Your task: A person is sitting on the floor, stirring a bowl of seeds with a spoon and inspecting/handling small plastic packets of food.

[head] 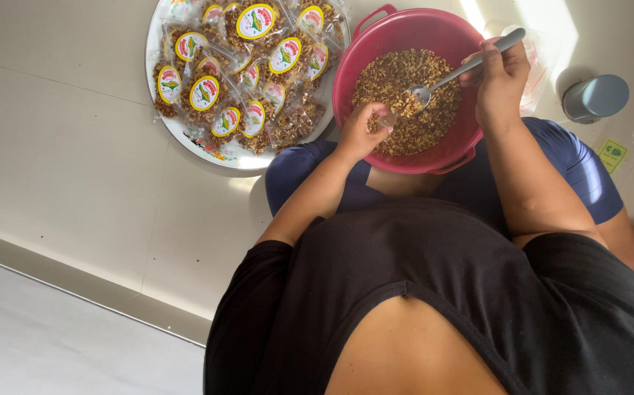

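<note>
A pink plastic basin [353, 69] rests on my lap, filled with a brown crumbly snack mix [412, 124]. My right hand [500, 80] grips a metal spoon [448, 79] whose bowl carries some mix over the basin. My left hand [364, 128] is inside the basin, fingers closed around a small clear bag [386, 119] held just under the spoon's tip.
A round white tray [185, 132] to the left of the basin holds several filled clear packets with yellow round labels [204, 93]. A grey cup-like container [595, 97] and loose clear bags [620, 150] lie on the floor at the right. Pale floor tiles lie at the left.
</note>
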